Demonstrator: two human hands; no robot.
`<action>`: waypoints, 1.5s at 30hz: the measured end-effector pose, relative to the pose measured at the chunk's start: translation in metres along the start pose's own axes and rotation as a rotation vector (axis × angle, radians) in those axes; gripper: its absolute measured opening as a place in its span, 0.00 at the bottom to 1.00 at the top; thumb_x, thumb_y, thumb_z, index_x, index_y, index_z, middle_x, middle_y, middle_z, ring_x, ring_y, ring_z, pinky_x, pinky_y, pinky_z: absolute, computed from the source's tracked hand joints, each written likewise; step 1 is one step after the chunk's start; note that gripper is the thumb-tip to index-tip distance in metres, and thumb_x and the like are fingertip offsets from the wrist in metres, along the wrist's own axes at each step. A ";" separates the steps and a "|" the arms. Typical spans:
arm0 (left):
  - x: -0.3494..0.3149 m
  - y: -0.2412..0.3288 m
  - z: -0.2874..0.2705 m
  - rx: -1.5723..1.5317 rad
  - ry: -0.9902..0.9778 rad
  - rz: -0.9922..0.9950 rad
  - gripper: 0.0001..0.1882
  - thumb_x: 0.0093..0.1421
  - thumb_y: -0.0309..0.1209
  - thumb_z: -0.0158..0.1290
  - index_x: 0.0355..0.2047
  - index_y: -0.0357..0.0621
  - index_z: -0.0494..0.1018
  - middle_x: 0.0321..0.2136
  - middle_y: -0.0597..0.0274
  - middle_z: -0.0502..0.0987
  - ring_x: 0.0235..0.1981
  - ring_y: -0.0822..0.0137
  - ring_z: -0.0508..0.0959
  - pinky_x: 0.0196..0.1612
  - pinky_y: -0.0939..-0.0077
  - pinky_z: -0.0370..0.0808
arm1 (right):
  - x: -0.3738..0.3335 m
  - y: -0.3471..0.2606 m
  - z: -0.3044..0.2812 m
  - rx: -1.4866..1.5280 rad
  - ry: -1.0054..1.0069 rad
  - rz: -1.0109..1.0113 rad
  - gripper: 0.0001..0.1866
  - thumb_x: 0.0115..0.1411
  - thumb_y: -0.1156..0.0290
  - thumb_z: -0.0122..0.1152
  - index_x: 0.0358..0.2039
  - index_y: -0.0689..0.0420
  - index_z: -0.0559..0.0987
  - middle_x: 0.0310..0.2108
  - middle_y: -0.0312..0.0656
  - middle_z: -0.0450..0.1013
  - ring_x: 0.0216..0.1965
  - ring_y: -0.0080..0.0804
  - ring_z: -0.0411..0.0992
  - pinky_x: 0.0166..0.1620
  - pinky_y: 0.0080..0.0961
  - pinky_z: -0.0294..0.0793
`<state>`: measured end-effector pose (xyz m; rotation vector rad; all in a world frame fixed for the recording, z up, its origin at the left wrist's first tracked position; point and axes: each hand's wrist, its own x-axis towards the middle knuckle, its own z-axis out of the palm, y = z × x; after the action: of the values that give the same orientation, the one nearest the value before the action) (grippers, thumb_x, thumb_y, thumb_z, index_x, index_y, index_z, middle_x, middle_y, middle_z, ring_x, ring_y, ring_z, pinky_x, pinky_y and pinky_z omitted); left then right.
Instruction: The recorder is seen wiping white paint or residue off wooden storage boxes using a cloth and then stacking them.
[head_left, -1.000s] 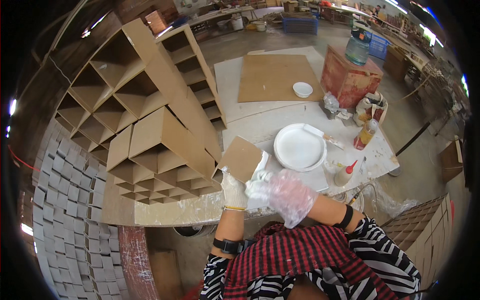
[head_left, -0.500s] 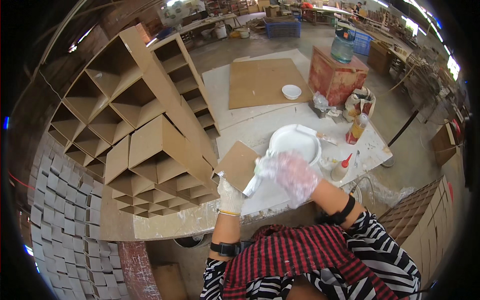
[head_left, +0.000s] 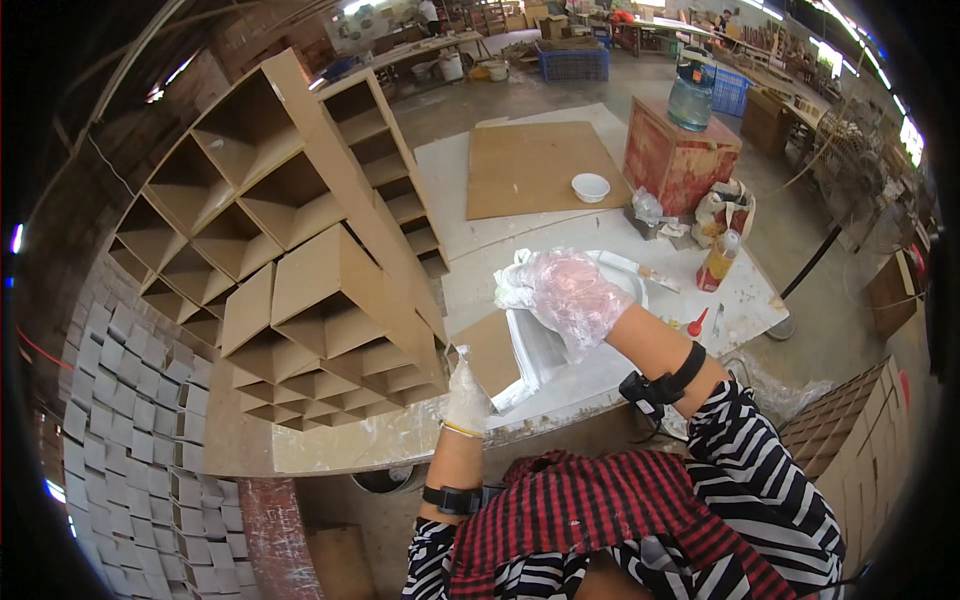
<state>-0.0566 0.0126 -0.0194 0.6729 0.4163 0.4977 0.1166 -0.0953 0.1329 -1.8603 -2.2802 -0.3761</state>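
My left hand (head_left: 464, 396), in a whitish glove, grips the near left side of a small brown board box (head_left: 482, 350). White coating covers the box's front edges, and its inside looks pale. Closed fingers of my right hand (head_left: 572, 296), under a clear plastic cover, are at the box's far top edge; what they pinch, if anything, is hidden. Behind that hand is a round tub of white paste (head_left: 640, 296), mostly covered by it. A brush (head_left: 655, 278) lies by the tub's rim. The red nozzle (head_left: 697, 322) of a glue bottle shows beyond my right forearm.
Brown board compartments (head_left: 330, 290) stand stacked on the table's left. Farther back are a brown panel (head_left: 540, 165) with a white bowl (head_left: 591, 187), and a red box (head_left: 682, 155) bearing a water jug (head_left: 691, 95). A yellow-red bottle (head_left: 718, 262) stands at right. Grey boxes (head_left: 140, 450) pile up at lower left.
My right hand has moved slightly left and away from me, to the box's far edge. The box has turned, showing more of its white-edged opening. My left hand still holds it.
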 end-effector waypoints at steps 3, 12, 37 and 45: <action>0.027 -0.018 -0.044 0.718 -0.138 0.565 0.25 0.66 0.45 0.35 0.57 0.43 0.62 0.53 0.54 0.69 0.54 0.57 0.69 0.56 0.62 0.68 | -0.004 -0.006 0.033 0.317 -0.149 0.277 0.20 0.50 0.63 0.56 0.46 0.42 0.76 0.51 0.35 0.71 0.45 0.40 0.72 0.43 0.39 0.72; -0.003 -0.003 -0.010 0.255 -0.115 0.067 0.26 0.66 0.45 0.35 0.57 0.42 0.62 0.53 0.52 0.69 0.54 0.57 0.69 0.55 0.61 0.68 | 0.004 -0.005 0.027 0.103 0.162 -0.183 0.17 0.52 0.68 0.54 0.44 0.45 0.77 0.42 0.39 0.74 0.42 0.42 0.73 0.41 0.36 0.73; 0.006 -0.009 -0.023 -0.146 -0.408 -0.115 0.24 0.67 0.40 0.40 0.58 0.38 0.61 0.55 0.55 0.68 0.54 0.64 0.70 0.55 0.70 0.70 | 0.010 -0.054 0.020 0.207 0.397 -0.496 0.36 0.25 0.67 0.69 0.43 0.54 0.75 0.46 0.43 0.72 0.48 0.40 0.71 0.50 0.35 0.72; -0.015 0.004 -0.001 0.073 -0.053 -0.111 0.26 0.66 0.40 0.41 0.59 0.36 0.59 0.54 0.53 0.68 0.53 0.65 0.70 0.53 0.65 0.72 | 0.005 -0.034 0.016 0.233 0.269 -0.429 0.22 0.51 0.68 0.55 0.49 0.47 0.74 0.49 0.40 0.72 0.51 0.40 0.70 0.51 0.35 0.71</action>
<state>-0.0698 0.0071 -0.0144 0.7273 0.4211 0.3602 0.0825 -0.0921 0.1159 -1.1328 -2.3962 -0.3704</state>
